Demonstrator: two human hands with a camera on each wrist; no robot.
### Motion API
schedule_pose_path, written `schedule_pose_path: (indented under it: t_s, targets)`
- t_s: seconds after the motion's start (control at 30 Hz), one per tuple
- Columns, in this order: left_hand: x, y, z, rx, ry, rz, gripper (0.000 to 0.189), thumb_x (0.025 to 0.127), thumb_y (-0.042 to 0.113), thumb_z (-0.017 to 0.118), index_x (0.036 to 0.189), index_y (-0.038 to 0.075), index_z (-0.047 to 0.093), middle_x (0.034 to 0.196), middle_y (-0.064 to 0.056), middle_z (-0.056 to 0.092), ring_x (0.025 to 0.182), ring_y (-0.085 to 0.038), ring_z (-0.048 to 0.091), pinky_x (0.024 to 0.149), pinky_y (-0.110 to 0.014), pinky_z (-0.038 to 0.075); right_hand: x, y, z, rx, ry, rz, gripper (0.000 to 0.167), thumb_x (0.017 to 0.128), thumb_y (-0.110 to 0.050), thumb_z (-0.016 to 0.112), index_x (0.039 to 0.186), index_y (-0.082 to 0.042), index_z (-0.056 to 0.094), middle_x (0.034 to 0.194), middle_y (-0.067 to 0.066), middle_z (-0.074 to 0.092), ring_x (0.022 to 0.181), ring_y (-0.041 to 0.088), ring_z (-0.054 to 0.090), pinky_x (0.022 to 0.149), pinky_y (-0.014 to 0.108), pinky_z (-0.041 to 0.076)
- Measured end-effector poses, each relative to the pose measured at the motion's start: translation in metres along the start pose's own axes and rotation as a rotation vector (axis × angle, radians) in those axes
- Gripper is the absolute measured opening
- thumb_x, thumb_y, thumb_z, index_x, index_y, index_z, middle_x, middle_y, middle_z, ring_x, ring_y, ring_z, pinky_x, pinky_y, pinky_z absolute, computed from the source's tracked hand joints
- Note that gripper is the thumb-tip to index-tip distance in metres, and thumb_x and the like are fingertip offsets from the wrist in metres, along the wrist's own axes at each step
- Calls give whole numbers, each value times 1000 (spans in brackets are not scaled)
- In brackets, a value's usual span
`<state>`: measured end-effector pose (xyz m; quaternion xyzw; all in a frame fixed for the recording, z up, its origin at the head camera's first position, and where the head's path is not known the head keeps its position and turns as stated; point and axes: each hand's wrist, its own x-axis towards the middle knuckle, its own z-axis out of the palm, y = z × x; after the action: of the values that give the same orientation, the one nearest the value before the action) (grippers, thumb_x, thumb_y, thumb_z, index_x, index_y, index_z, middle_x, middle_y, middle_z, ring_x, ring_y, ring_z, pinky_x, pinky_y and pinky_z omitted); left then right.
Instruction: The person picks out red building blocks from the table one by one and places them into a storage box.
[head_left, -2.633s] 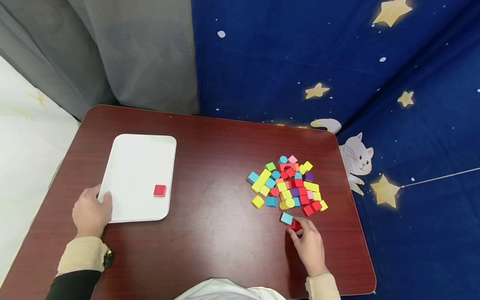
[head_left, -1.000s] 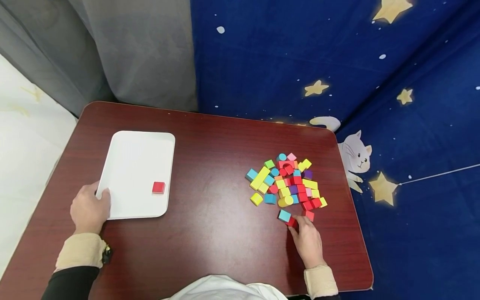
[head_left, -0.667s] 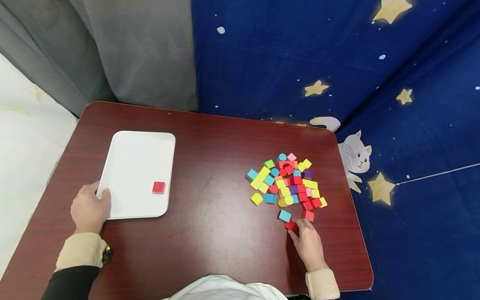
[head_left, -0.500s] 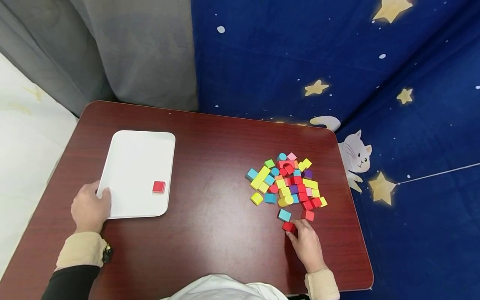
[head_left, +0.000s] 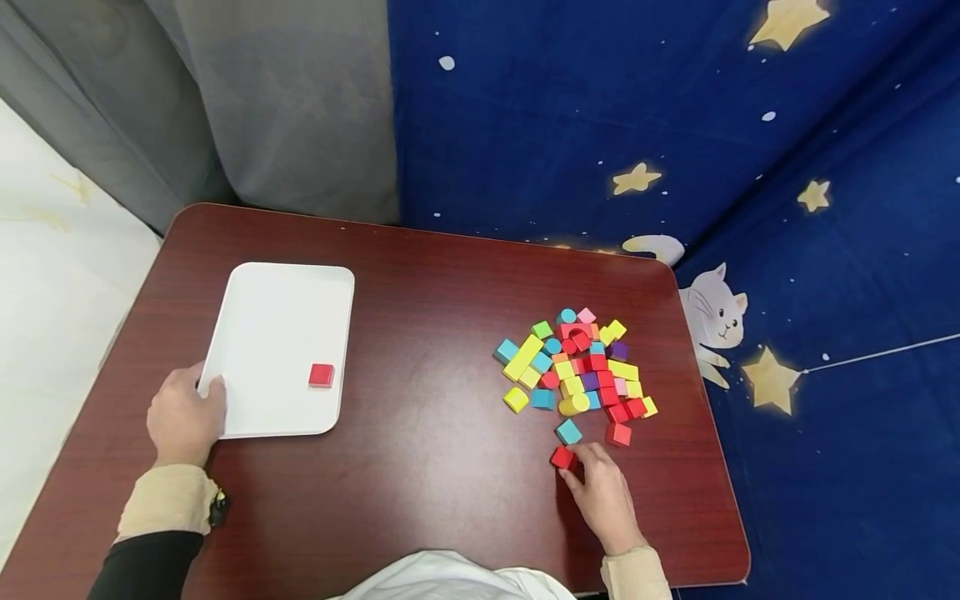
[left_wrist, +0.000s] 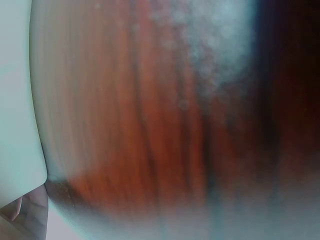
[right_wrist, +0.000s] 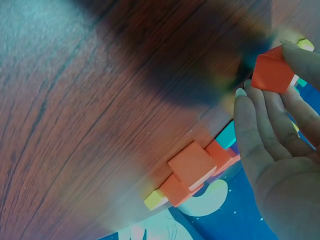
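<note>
My right hand (head_left: 602, 497) pinches a red cube (head_left: 564, 457) between thumb and fingers, near the front of the table. The right wrist view shows the same red cube (right_wrist: 272, 72) at the fingertips. Just beyond it lies a blue block (head_left: 568, 431), and a lighter red block (head_left: 618, 434) sits to the right. At the left, my left hand (head_left: 185, 417) grips the near-left edge of a white tray (head_left: 285, 325), thumb on the rim. One red block (head_left: 321, 376) rests on the tray near its right side.
A loose cluster of coloured blocks, with a long yellow block (head_left: 522, 357) and a yellow cylinder (head_left: 574, 405), covers the right of the brown table (head_left: 420, 333). A grey curtain (head_left: 292, 108) and a blue star-patterned curtain (head_left: 525, 125) hang behind the table.
My right hand has drawn the red cube left and toward me, away from the blue block and the lighter red block. The left hand keeps its grip on the tray.
</note>
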<state>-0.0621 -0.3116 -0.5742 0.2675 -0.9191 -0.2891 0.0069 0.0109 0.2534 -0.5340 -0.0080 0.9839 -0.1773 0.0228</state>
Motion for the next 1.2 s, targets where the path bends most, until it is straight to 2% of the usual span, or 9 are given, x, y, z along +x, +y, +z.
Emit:
schedule_pose_path:
  t_s: [0.2, 0.5, 0.87, 1.2]
  targets:
    - [-2, 1, 0, -2, 9, 5, 46, 102, 17, 50, 142, -5, 52, 139, -34, 54, 127, -56, 51, 100, -68, 39, -2, -5, 2, 12, -7, 10, 41, 76, -11, 89, 112, -5, 72, 100, 8, 68, 92, 24, 70, 85, 44, 59]
    - [0, 3, -1, 9, 25, 38, 45, 102, 17, 50, 141, -6, 53, 137, -35, 55, 125, -56, 52, 98, -68, 40, -5, -14, 9, 28, 4, -25, 40, 75, -12, 89, 111, -7, 73, 98, 6, 69, 90, 22, 71, 81, 43, 59]
    - [-5, 2, 0, 3, 19, 21, 46, 102, 17, 49, 142, -6, 52, 138, -34, 54, 127, -56, 51, 100, -68, 39, -6, -21, 10, 39, -20, -11, 37, 77, -15, 88, 110, -9, 73, 102, 4, 70, 92, 20, 72, 80, 41, 60]
    - [-2, 0, -1, 23, 1, 10, 47, 102, 17, 50, 143, -6, 50, 140, -35, 52, 127, -58, 49, 99, -69, 39, -8, -27, 14, 30, -12, -25, 35, 77, -16, 88, 109, -10, 73, 102, 3, 71, 91, 18, 72, 78, 40, 60]
